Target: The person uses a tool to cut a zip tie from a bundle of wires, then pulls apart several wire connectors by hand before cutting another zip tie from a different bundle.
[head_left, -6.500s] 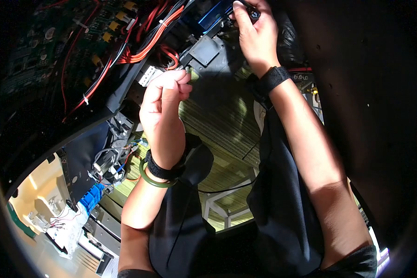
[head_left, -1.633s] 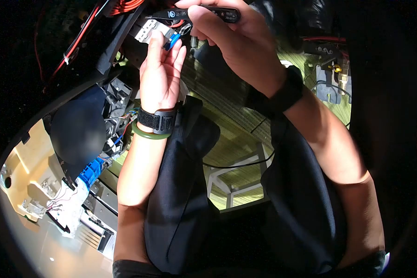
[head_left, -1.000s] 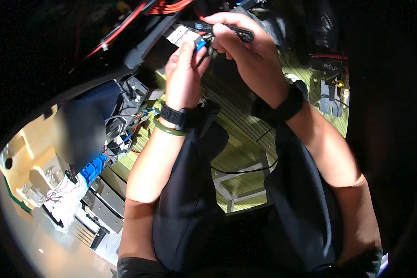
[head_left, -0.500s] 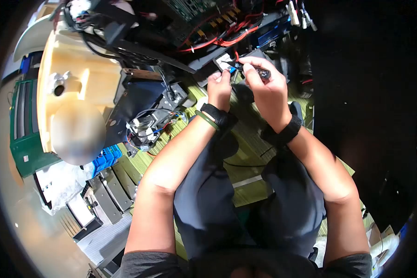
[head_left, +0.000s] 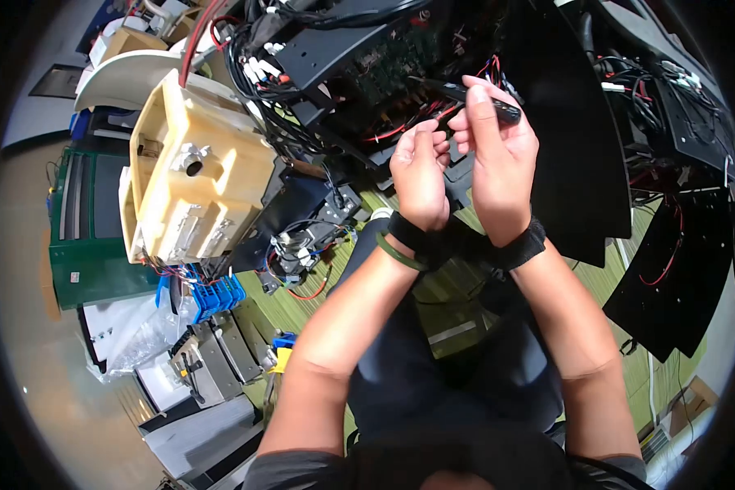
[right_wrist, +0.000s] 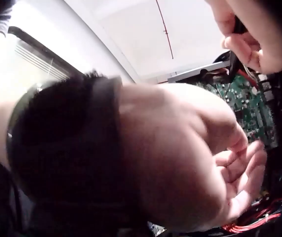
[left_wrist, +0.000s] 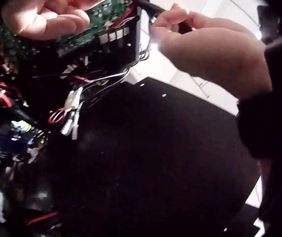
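Note:
My right hand (head_left: 502, 159) holds a slim black tool (head_left: 508, 112) with a long tapered tip pointing up and left. The tool stands in front of a green circuit board (head_left: 380, 69) inside a dark open cabinet. Beside it, my left hand (head_left: 420, 175) is raised palm up, fingers loosely curled, with nothing visible in them. The right wrist view shows the left hand (right_wrist: 242, 182) below the circuit board, bent fingers near the thumb. Red wires (head_left: 390, 132) run behind both hands. In the left wrist view, the right hand (left_wrist: 205, 42) partly hides the tool.
A large black panel (head_left: 567, 163) stands right of the hands. At left are a cream plastic housing (head_left: 212, 167), a blue basket (head_left: 218, 298) and a green box (head_left: 98, 273). A loose wired mechanism (head_left: 302, 249) lies on the floor. White connectors (left_wrist: 72, 101) dangle inside the cabinet.
The view has risen and widened. Both hands have come away from the white block with the blue piece; the left hand no longer grips there. The black tool stays in my right hand.

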Demonstrator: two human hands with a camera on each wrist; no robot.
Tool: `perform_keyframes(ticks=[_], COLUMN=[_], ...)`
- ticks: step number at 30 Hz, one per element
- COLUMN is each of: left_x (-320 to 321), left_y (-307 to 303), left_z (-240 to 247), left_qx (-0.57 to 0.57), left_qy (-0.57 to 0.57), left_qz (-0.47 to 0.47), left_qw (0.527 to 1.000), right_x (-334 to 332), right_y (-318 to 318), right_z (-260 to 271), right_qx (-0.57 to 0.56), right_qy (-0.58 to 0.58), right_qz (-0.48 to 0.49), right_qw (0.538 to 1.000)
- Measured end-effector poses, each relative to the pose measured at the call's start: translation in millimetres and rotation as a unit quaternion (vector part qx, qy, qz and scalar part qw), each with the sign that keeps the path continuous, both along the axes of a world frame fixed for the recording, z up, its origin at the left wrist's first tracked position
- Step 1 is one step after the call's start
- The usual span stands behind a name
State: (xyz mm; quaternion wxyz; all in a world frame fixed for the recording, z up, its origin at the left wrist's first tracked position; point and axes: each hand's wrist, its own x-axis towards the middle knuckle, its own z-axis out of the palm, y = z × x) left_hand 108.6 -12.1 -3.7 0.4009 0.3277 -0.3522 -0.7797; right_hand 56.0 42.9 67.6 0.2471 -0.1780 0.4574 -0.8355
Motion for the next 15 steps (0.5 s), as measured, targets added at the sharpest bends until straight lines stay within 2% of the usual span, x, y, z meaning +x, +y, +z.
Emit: perform_keyframes(ticks=[2,4,6,7,8,10,12,15], left_x=[2,4,13,25,30,35,34,27], left_y=[5,11,7,4,0,-7,-14,-23], left_z=[20,39,34,28,22,25,23,18], left_qx=[-0.014,0.002,-0.056,-0.054,-0.039,0.0,-0.009,-0.022], left_qy=[0.007,0.019,0.064,0.001,-0.002,-0.008,-0.008,-0.009], left_qz=[-0.017,0.04,0.018,-0.004,-0.032,-0.051,-0.042,-0.032], left_qw=[1.0,0.999,0.996,0.999,0.999,0.999,0.999,0.999], right_x=[-3,-6,-11,-17,-24,-26,-28,-31], right_y=[0,0,0,-7,-2,-2,-3,-11], right_z=[3,13,10,9,2,-3,-11,-25], right_qx=[-0.007,-0.022,-0.015,-0.002,0.038,0.088,0.082,0.086], right_qy=[-0.011,-0.019,-0.028,-0.02,-0.008,0.025,0.006,0.062], right_qz=[-0.055,-0.076,-0.054,-0.028,-0.002,-0.025,-0.002,-0.013], right_qw=[0.998,0.997,0.998,0.999,0.999,0.996,0.997,0.994])
